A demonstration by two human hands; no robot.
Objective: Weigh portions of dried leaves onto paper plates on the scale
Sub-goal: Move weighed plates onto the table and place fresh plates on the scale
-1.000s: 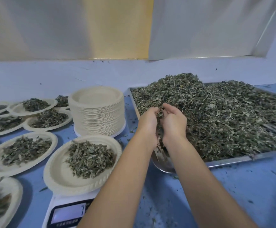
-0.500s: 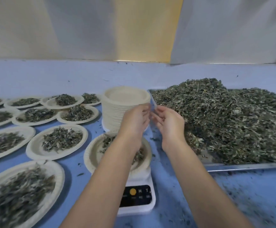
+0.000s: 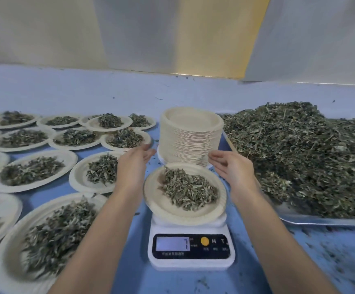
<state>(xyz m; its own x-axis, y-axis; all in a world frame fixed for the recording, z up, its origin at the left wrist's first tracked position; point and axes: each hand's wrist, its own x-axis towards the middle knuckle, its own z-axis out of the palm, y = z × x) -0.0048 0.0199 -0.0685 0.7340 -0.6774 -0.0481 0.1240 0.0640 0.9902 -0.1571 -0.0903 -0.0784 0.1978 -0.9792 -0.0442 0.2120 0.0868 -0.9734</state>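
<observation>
Dried leaves (image 3: 190,193) sit on the paper plate (image 3: 157,201) atop the scale (image 3: 191,247). The left hand (image 3: 133,164) and right hand (image 3: 231,168), back from the tray (image 3: 320,220) right of the scale, hover spread and empty beside it. Checking the weight likely comes next.

Pretty plain room tbh: pale greyish wall panels (image 3: 45,28) behind a blue table (image 3: 66,92), with one yellow strip (image 3: 214,35) running down right of the middle. Light's soft and even.
</observation>
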